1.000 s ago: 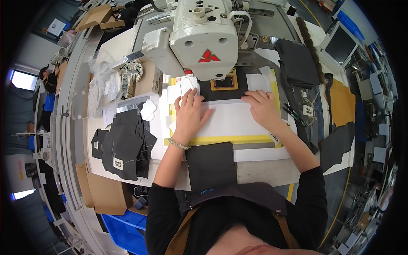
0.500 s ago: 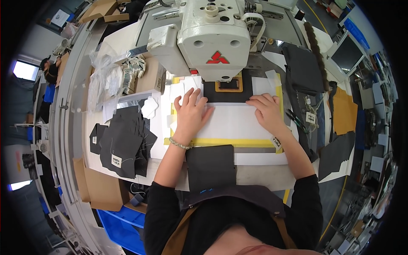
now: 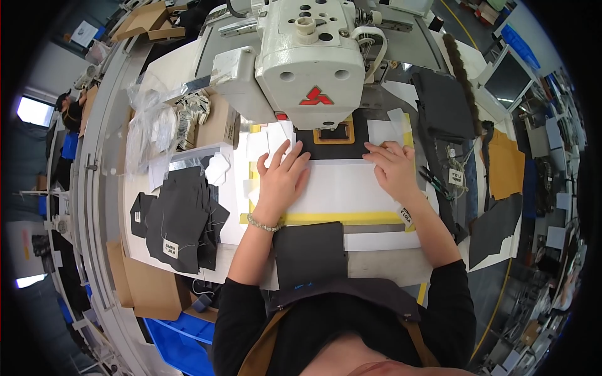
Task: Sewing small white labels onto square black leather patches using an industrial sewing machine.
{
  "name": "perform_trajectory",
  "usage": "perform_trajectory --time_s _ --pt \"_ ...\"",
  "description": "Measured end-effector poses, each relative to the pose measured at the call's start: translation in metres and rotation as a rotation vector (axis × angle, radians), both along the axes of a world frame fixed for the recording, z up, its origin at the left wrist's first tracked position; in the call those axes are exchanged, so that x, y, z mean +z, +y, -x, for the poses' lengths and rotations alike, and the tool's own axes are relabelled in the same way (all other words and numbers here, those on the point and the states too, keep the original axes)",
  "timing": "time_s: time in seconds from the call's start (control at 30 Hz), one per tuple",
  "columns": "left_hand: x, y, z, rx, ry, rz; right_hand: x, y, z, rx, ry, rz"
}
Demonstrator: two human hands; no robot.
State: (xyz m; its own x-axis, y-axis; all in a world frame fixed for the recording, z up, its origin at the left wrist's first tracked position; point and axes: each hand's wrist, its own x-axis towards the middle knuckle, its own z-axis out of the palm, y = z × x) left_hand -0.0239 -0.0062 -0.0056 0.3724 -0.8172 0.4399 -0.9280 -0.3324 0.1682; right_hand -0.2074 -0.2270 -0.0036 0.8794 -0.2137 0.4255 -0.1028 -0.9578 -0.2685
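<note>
A dark fabric piece (image 3: 342, 152) lies on a white sheet (image 3: 338, 191) edged with yellow tape, under the head of a white sewing machine (image 3: 307, 72). Above the piece sits a yellow-brown rectangular clamp frame (image 3: 333, 140). My left hand (image 3: 280, 187), fingers spread, rests with its fingertips at the piece's left edge. On the opposite side, the slightly bent fingers of my right hand (image 3: 395, 170) touch its right edge. Neither hand grips anything. Close to my body, another dark piece (image 3: 310, 254) lies at the table's front edge.
To the left are stacked dark fabric pieces (image 3: 179, 219) with a label on top, and a cardboard box (image 3: 219, 119) of labels. Dark folded fabric (image 3: 444, 106), green-handled snips (image 3: 434, 182) and a monitor (image 3: 508, 75) stand or lie to the right. A blue crate (image 3: 179, 344) is below.
The whole view has shifted slightly. My left thumb has drawn in closer to the hand, and my right fingers are a little more bent. Both hands stay at the fabric piece's edges.
</note>
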Motion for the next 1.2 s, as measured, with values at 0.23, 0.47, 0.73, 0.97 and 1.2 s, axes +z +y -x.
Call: perform_trajectory --time_s 0.23,0.47,0.73,0.97,1.2 --pt "0.004 -0.001 0.004 -0.004 -0.027 -0.042 0.005 0.002 -0.006 -0.034 -0.028 0.02" --pt "0.004 -0.004 0.004 -0.003 -0.027 -0.024 0.01 -0.011 -0.011 -0.05 -0.031 0.117" --pt "0.0 0.0 0.004 -0.011 -0.06 -0.032 0.009 -0.019 -0.027 -0.054 0.052 0.301" --pt "0.0 -0.001 0.005 -0.01 -0.056 -0.052 -0.005 -0.012 -0.026 -0.078 0.07 0.39" --pt "-0.001 -0.001 0.005 -0.005 -0.044 -0.04 -0.005 -0.014 -0.024 -0.053 0.046 0.267"
